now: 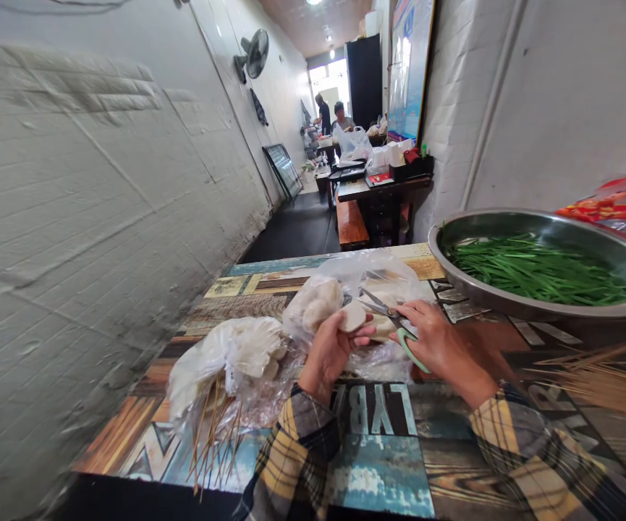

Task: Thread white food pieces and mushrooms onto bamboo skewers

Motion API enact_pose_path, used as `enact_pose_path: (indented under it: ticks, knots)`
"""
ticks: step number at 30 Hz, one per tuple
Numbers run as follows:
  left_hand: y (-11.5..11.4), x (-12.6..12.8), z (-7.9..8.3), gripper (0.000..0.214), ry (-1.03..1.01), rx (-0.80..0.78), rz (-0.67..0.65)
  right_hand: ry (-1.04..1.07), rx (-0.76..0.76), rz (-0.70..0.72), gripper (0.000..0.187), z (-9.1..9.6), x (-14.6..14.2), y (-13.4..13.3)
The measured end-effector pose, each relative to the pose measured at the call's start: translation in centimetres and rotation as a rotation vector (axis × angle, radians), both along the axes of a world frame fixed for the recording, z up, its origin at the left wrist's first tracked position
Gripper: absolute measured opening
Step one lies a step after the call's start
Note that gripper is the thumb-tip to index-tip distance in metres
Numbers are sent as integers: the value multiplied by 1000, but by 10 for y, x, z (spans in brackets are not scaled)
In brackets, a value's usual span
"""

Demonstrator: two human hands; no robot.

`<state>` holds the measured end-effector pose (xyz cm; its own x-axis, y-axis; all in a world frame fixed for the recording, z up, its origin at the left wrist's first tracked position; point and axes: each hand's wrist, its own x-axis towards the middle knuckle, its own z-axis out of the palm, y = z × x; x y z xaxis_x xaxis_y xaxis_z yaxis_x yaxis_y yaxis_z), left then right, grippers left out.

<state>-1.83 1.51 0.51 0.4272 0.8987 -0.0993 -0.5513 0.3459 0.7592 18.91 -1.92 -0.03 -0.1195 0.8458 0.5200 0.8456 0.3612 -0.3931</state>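
Note:
My left hand is closed around a pale, round, flat piece of food, its kind unclear, held up above the table. In my right hand are scissors with light green handles. Their blades are parted and point left, close to the far edge of the pale piece. Beneath both hands lies a clear plastic bag with more pale pieces in it. To the left, another clear bag covers pale pieces on thin wooden skewers, whose ends stick out toward me.
A steel basin of long green leaves stands at the right, with a red plastic package behind it. Loose skewers lie at the right edge. Beyond are a bench, a laden table and two people.

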Motion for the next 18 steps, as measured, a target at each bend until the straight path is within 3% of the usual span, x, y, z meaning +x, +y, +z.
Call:
enact_pose_path:
  ticks: [5,11,18]
  knots:
    - [2,-2,1,42,0,-34,78,56,-12,19,37,-5,2,3]
    - [3,1,1,17,-50,-146,233,63,-10,30,37,-2,-2,0]
    - [3,3,-1,25,-73,-7,181,93,-14,40,39,-11,4,7]
